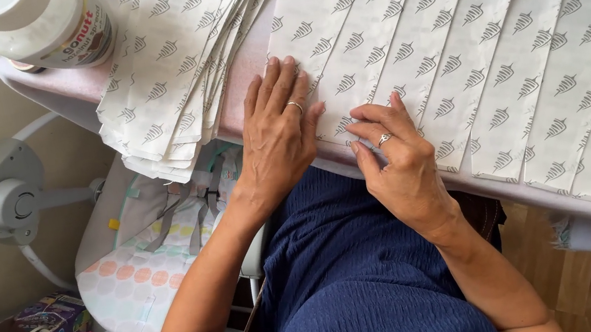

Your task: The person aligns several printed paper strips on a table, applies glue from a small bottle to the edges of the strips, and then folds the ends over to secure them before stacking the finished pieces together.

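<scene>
Both hands, the left hand (279, 132) flat with fingers spread and the right hand (396, 160) pressing with bent fingers, hold down the nearest white leaf-printed paper bag (342, 60) on the counter (66, 81), beside a laid-out overlapping row (536, 59), a loose stack (174, 74) left.

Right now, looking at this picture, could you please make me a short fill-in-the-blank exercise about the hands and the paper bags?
1. Both hands press on a white paper bag printed with small grey ____ shapes.
2. The left hand wears a ____ on one finger.
3. A loose pile of bags lies to the ____ of the left hand.
4. The right hand rests at the table's ____ edge.

Missing words: leaf; ring; left; near
</scene>
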